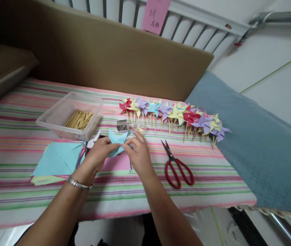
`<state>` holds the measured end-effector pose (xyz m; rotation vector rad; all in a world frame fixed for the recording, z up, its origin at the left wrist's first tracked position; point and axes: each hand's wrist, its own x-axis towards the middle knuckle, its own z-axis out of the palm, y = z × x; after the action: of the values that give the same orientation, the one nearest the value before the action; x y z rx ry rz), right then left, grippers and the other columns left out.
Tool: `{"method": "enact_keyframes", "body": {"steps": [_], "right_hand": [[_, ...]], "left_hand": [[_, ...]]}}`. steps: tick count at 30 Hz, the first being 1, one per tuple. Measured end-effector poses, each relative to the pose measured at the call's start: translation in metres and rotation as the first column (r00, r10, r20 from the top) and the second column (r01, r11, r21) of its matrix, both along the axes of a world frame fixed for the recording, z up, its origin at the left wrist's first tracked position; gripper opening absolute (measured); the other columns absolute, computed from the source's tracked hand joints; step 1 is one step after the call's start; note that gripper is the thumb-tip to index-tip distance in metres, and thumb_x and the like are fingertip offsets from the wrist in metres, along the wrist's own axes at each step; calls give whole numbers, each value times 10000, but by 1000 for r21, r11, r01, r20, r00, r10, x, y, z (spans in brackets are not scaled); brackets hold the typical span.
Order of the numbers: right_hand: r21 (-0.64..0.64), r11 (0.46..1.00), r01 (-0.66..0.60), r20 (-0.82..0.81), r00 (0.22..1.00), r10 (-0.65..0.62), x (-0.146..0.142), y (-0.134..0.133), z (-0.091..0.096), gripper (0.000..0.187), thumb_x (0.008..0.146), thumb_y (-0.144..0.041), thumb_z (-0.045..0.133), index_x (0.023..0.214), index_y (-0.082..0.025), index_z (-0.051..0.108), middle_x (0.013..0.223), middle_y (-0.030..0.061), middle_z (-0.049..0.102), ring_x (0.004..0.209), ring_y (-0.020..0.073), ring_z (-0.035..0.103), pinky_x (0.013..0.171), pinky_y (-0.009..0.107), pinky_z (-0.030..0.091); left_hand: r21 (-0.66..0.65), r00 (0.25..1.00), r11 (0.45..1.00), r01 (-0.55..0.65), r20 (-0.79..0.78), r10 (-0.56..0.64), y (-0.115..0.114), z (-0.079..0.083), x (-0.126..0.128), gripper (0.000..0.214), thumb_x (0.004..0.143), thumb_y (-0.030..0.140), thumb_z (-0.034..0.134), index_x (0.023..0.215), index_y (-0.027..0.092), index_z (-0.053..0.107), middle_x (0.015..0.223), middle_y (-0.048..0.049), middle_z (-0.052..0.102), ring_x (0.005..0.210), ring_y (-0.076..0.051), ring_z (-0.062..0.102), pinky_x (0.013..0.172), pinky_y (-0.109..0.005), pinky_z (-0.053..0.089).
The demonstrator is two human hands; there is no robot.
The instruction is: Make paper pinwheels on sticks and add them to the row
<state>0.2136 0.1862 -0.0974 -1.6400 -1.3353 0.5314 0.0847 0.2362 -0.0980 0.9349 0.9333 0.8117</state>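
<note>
Both hands meet over the striped cloth (19, 136) at a folded light-blue paper piece (116, 138). My left hand (99, 151), a silver bangle on its wrist, grips the paper's left side with curled fingers. My right hand (137, 152) pinches its right edge between thumb and fingertips. Just beyond the hands stand a small open box of pins (122, 125) and a little clear dish (139, 127). A pink paper sheet (116, 163) lies under my hands.
A clear plastic tub (58, 114) of wooden sticks sits at the left. Blue and yellow paper squares (55, 160) are stacked near the front left. Red-handled scissors (177, 167) lie to the right. Several finished paper pinwheels (173, 116) line the back. A blue mat (258, 147) lies further right.
</note>
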Motion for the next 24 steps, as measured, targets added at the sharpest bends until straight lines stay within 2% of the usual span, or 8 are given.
{"method": "enact_keyframes", "body": {"steps": [5, 11, 12, 14, 17, 20, 22, 24], "right_hand": [[-4, 1000, 19, 29, 999, -19, -1, 1, 1, 86, 745, -219, 643, 663, -210, 620, 1355, 112, 487, 1339, 241, 344, 1031, 429, 349], [12, 1000, 25, 59, 998, -25, -2, 0, 3, 35, 718, -190, 648, 698, -204, 625, 1312, 111, 530, 1301, 244, 400, 1074, 428, 289], [13, 999, 32, 22, 999, -32, 0, 0, 5, 40, 714, -198, 653, 747, -203, 632, 1324, 111, 524, 1299, 243, 404, 1075, 423, 291], [1, 998, 62, -120, 991, -61, 7, 1, 9, 196, 713, -241, 662, 903, -208, 629, 1316, 104, 538, 1268, 239, 443, 1058, 417, 318], [-78, 996, 44, -448, 891, -74, 19, 2, 12, 399, 713, -340, 673, 1078, -213, 574, 1166, 89, 635, 1116, 235, 569, 962, 397, 412], [-150, 980, -129, -659, 753, -2, 23, 2, 12, 366, 686, -374, 694, 989, -186, 610, 963, 61, 684, 918, 208, 635, 832, 336, 463], [-168, 958, -232, -691, 721, 54, 21, 2, 11, 269, 670, -349, 703, 866, -176, 639, 839, 27, 680, 811, 175, 624, 765, 291, 457], [-169, 944, -285, -684, 723, 96, 17, 2, 10, 190, 666, -313, 697, 782, -171, 649, 753, 1, 659, 729, 147, 592, 707, 263, 437]], "left_hand": [[-2, 1000, 1000, -3, -15, 3, -1, 3, 0, 177, 575, 236, 738, 691, 112, 690, 637, -20, 674, 576, -122, 577, 581, -233, 435], [-25, 999, 999, -48, -12, 47, 0, 3, 0, 191, 527, 213, 775, 670, 116, 694, 597, -4, 662, 538, -103, 554, 561, -220, 431], [-30, 999, 999, -43, -14, 43, 0, 3, -1, 186, 528, 221, 774, 657, 114, 692, 589, -10, 662, 539, -111, 561, 571, -229, 440], [-39, 999, 998, -40, -11, 40, 2, 2, -3, 181, 531, 233, 773, 641, 114, 691, 599, -24, 670, 560, -126, 582, 611, -249, 461], [-57, 999, 998, -33, 4, 33, 5, 3, -7, 163, 535, 228, 770, 627, 121, 689, 628, -31, 679, 592, -131, 596, 672, -264, 475], [-61, 1000, 998, 1, 21, 1, 5, 4, -8, 148, 543, 221, 767, 630, 128, 690, 630, -23, 674, 597, -124, 585, 670, -255, 465], [-42, 999, 999, 26, 21, -26, 3, 4, -7, 149, 557, 223, 761, 659, 134, 698, 646, -20, 677, 598, -121, 576, 645, -247, 449], [-13, 999, 999, 39, -7, -39, 2, 3, -5, 145, 571, 227, 755, 674, 140, 700, 645, -13, 676, 583, -115, 561, 610, -238, 427]]}}
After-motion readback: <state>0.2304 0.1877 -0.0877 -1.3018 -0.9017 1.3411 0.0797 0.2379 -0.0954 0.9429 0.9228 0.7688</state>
